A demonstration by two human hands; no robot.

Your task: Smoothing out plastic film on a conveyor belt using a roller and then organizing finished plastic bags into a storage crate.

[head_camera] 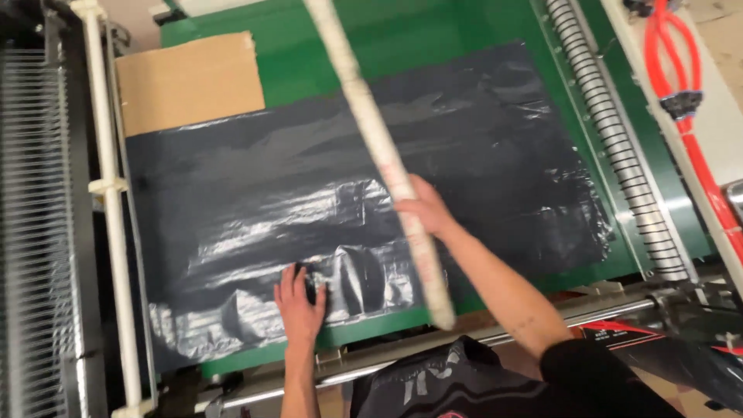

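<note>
the left hand (300, 298) presses flat, fingers spread, on the near edge of a stack of glossy black plastic film sheets (348, 193) on a green machine table (433, 31) — the right hand (422, 207) is closed around a long white tube (379, 147) laid aslant across the stack; brown cardboard (190, 81) lies at the far corner.

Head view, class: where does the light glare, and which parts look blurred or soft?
In the head view, glare whitens the crumpled near edge of the dark plastic sheet around the left hand; the long white rod in the right hand is smeared by motion blur; the whole frame is slightly soft; the rack at far left sits in shadow.
</note>
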